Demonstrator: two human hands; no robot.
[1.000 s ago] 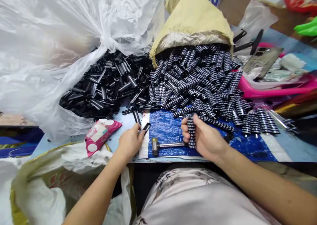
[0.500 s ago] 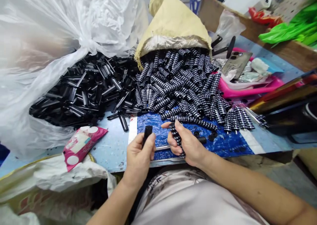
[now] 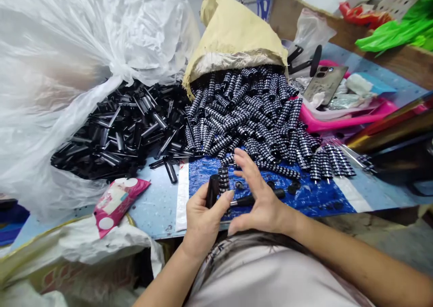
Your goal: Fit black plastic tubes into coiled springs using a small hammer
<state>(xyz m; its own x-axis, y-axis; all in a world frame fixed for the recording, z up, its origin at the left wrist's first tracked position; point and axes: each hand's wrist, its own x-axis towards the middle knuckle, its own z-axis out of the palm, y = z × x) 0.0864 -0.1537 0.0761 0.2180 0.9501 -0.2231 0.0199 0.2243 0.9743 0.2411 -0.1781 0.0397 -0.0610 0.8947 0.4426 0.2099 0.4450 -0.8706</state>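
Note:
My left hand [image 3: 203, 217] is closed round a plain black tube [image 3: 213, 190] and a white-patterned grip sleeve [image 3: 223, 180], held side by side and upright near the table's front edge. My right hand [image 3: 259, 199] is right next to them, fingers stretched out and apart, palm towards the sleeve, holding nothing. A small hammer [image 3: 257, 199] lies on the blue sheet [image 3: 304, 199] under my right hand. Behind lie a heap of black tubes [image 3: 125, 131] and a heap of patterned sleeves [image 3: 257, 117].
A big clear plastic bag [image 3: 67, 59] covers the left. A tan sack [image 3: 233, 32] spills the sleeves. A pink packet [image 3: 117, 201] lies at the front left. At the right sit a pink tray [image 3: 338, 120] and a phone [image 3: 324, 84].
My left hand lifted a black tube from the table and brought it towards me. The patterned sleeve passed from my right hand to the left one, and my right hand opened.

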